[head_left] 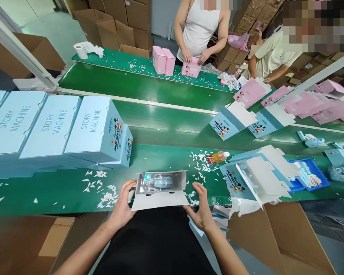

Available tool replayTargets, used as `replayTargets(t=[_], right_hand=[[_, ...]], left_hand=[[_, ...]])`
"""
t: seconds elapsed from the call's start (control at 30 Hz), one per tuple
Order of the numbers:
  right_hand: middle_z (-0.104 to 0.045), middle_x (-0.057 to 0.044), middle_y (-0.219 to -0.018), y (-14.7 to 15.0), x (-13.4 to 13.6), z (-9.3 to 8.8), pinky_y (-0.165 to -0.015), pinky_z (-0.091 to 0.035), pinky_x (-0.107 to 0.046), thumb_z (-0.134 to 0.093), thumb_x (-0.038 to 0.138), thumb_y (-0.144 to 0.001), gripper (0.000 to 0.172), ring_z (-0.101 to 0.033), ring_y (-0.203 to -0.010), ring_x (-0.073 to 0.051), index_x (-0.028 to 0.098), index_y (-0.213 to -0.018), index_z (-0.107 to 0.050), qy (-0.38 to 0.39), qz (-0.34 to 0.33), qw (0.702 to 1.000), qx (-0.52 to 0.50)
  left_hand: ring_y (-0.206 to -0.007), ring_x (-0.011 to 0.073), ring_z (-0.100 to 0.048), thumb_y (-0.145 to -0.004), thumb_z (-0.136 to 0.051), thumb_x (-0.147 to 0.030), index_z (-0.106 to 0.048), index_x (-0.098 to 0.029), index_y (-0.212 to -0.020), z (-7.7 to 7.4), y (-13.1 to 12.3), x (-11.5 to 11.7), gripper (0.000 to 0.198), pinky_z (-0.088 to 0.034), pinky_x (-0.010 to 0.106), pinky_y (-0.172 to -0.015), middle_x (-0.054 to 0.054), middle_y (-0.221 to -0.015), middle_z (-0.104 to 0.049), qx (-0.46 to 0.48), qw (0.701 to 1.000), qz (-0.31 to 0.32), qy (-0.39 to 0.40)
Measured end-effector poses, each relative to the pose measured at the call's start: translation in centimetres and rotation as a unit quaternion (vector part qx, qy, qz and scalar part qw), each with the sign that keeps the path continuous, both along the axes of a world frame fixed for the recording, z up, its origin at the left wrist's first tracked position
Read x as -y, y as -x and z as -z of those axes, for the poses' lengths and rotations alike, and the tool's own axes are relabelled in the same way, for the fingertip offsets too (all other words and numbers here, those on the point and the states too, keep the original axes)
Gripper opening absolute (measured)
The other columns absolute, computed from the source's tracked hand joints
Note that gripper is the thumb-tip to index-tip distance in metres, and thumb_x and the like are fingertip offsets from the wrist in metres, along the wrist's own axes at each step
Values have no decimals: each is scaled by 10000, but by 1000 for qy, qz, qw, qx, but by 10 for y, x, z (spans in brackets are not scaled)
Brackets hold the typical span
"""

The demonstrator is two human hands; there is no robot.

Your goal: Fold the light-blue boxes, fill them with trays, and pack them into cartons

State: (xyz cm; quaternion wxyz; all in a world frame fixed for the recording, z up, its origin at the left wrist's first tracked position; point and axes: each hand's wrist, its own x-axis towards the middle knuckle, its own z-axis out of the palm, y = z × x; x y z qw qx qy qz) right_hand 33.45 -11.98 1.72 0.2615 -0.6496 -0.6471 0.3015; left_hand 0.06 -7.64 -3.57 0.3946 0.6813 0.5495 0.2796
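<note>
An unclosed gift box (160, 202) with a white flap folded toward me sits at the table's near edge, against my black shirt. Inside it shows a clear plastic tray (163, 181) with a light-blue item under it. My left hand (124, 202) grips the left side of this box, fingers bent along its edge. On the other side my right hand (200, 208) is spread, its fingers apart from the box and its thumb close to the flap's corner. White paper scraps (109, 196) lie beside both hands.
Closed blue "Story Machine" boxes (86, 126) stand in rows at left. A drink bottle (218, 157), unclosed blue boxes (235, 183) and a blue bin (322, 179) are at right. Across the green conveyor (166, 124), a person in white (200, 26) handles a pink box (191, 68); another person stands beside.
</note>
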Motion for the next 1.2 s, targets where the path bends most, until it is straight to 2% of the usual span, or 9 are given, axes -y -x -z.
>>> replayTargets(t=[0.13, 0.27, 0.4, 0.57, 0.7, 0.9, 0.97, 1.07, 1.2], right_hand=[[-282, -128, -1585, -4, -23, -2, -1130, -375, -482, -680, 465, -842, 889, -330, -1439, -316, 272, -1559, -191, 106, -126, 986, -6], [-392, -108, -1530, -2, -50, 9, -1126, -339, -489, -685, 450, -811, 743, -368, -1382, -339, 281, -1481, -413, 67, -231, 970, 32], [-418, -47, -1498, 2, -57, 17, -1080, -337, -519, -722, 385, -767, 535, -367, -1324, -355, 345, -1292, -626, 69, -257, 960, 80], [-500, -36, -1397, 7, -62, 21, -1073, -311, -525, -654, 483, -877, 228, -374, -1282, -322, 342, -1017, -766, 86, -232, 967, 62], [-579, -67, -1218, 14, -69, 28, -1062, -352, -508, -582, 557, -904, 341, -468, -1178, -284, 275, -1029, -728, 117, -129, 984, 34], [-481, -137, -1182, 31, -66, 59, -875, -515, -434, -676, 627, -769, 599, -589, -974, -269, 177, -1129, -517, 87, 133, 987, 6], [-446, -163, -1225, 34, -67, 67, -846, -530, -447, -690, 618, -753, 695, -601, -970, -274, 176, -1214, -416, 80, 174, 981, -7], [-348, -206, -1399, 35, -74, 68, -934, -509, -450, -691, 507, -786, 704, -577, -1111, -275, 192, -1291, -315, 21, 121, 992, -29], [-428, -163, -1440, 29, -83, 59, -1012, -479, -414, -570, 308, -887, 465, -550, -1222, -235, 207, -1298, -378, -43, 42, 995, -79]], left_hand=[[-1357, 294, -442, -880, -602, -303, -445, -261, -1386, -1, 2, -1, 532, -388, 514, -1137, 134, -1420, -459, 7, 999, 42, -7], [-1422, 302, -352, -898, -559, -290, -564, -309, -1334, -7, 0, -10, 436, -373, 529, -1139, 95, -1464, -462, -10, 994, 107, -30], [-1438, 324, -280, -868, -585, -278, -690, -329, -1181, -12, -3, -18, 334, -367, 574, -1125, 60, -1491, -457, -43, 987, 152, -23], [-1387, 314, -329, -898, -572, -412, -768, -337, -982, -18, -5, -31, 225, -370, 564, -1110, 30, -1448, -512, -69, 986, 153, 8], [-1335, 304, -364, -930, -493, -465, -770, -294, -890, -20, -13, -42, 328, -312, 581, -1125, 39, -1340, -574, -69, 989, 126, 35], [-1087, 254, -544, -798, -619, -550, -537, -199, -1113, 11, -33, -42, 478, -482, 473, -963, 91, -1145, -516, -4, 984, -156, 81], [-999, 242, -571, -770, -630, -579, -450, -184, -1157, 23, -36, -42, 581, -526, 458, -862, 98, -1137, -464, -3, 975, -204, 92], [-1027, 239, -566, -738, -675, -550, -369, -185, -1227, 29, -33, -48, 682, -533, 441, -848, 111, -1191, -427, 1, 977, -194, 84], [-1149, 244, -528, -834, -618, -403, -402, -202, -1230, 22, -27, -62, 493, -495, 431, -939, 131, -1288, -456, 8, 997, -62, -40]])
